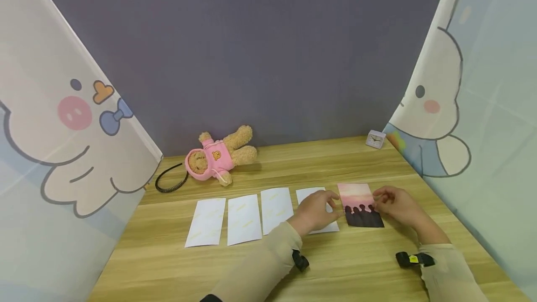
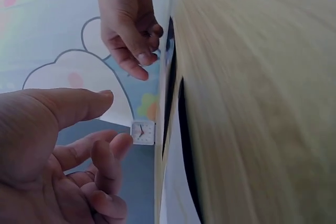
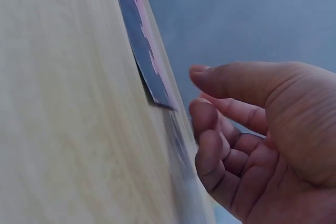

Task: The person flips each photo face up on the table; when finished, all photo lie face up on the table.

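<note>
A picture card (image 1: 358, 195) with a pink sky and dark silhouettes lies face up on the wooden table, at the right end of a row. My left hand (image 1: 316, 209) is just left of it, over a white card (image 1: 329, 225) that it partly covers. Its fingers are loosely bent, with a gap between thumb and fingertips (image 2: 124, 144) and nothing held. On the other side, my right hand (image 1: 396, 205) is beside the picture card's right edge. In the right wrist view its loosely curled fingers (image 3: 210, 153) are apart from the card (image 3: 144, 51) and hold nothing.
More white cards (image 1: 244, 220) with faint yellow marks continue the row leftward. Farther back lie a teddy bear in a pink hoodie (image 1: 218, 155) and a black headband (image 1: 171, 188). A small clock (image 1: 375, 139) stands at the back right. Printed panels flank the table (image 1: 176, 271).
</note>
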`<state>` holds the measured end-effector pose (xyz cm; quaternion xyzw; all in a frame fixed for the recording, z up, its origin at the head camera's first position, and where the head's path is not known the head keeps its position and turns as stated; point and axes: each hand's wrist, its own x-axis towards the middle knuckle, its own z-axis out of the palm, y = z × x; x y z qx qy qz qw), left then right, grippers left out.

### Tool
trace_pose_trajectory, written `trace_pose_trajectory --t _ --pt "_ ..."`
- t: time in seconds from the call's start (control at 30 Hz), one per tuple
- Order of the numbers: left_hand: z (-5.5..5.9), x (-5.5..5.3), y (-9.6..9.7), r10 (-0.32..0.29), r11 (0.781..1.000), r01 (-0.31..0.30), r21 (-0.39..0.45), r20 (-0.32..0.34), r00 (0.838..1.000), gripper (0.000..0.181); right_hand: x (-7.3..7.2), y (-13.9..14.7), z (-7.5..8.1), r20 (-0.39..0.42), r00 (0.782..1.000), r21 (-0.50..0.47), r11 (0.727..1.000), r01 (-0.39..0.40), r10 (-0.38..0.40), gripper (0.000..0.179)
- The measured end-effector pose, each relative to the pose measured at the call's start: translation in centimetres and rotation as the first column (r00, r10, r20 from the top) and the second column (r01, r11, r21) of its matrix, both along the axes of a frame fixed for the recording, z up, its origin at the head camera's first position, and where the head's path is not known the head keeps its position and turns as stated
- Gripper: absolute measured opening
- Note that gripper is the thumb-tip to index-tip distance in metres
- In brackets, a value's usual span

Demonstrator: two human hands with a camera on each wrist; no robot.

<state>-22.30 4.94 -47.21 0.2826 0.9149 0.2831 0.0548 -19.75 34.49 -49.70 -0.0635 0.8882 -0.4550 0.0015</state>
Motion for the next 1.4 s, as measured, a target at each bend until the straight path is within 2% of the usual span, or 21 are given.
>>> trace_pose_trajectory --t 0.13,0.27,0.43,0.63,0.83,0.93,1.17,1.4 --pt "0.1 -0.2 -0.8 -0.012 1.000 0.012 -0.001 -0.042 0.999 0.038 -0.5 -0.7 0.3 -0.101 0.995 0.080 0.996 0.035 -0.027 0.027" --pt "0.2 -0.2 -1.9 -0.016 1.000 0.016 -0.010 -0.066 0.998 0.037 -0.8 -2.2 0.8 -0.164 0.986 0.123 0.992 0.028 -0.008 0.029" --pt "0.1 -0.1 -3.3 -0.018 0.999 0.016 -0.029 -0.094 0.995 0.037 -0.8 -4.5 1.1 -0.199 0.975 0.110 0.991 -0.077 0.098 0.027" --pt "-0.2 0.4 -4.8 -0.024 0.999 0.021 -0.027 -0.081 0.996 0.038 -0.9 -6.8 1.4 -0.253 0.940 0.134 0.970 -0.202 0.230 0.025" --pt "-0.6 0.9 -6.4 -0.027 0.999 0.025 -0.045 -0.062 0.998 0.041 -1.2 -8.6 1.8 -0.233 0.900 0.162 0.928 -0.337 0.367 0.031" --pt "-0.7 1.2 -7.1 -0.026 0.999 0.024 -0.041 -0.048 0.998 0.043 -1.3 -9.4 1.8 -0.212 0.884 0.207 0.903 -0.376 0.417 0.034" --pt "-0.9 1.9 -8.2 -0.031 0.998 0.029 -0.063 -0.035 0.999 0.050 -1.2 -11.0 1.6 -0.180 0.874 0.306 0.870 -0.386 0.451 0.046" --pt "-0.8 2.2 -8.4 -0.033 0.997 0.031 -0.069 -0.028 0.999 0.054 -0.8 -11.5 1.9 -0.168 0.856 0.357 0.839 -0.410 0.490 0.054"
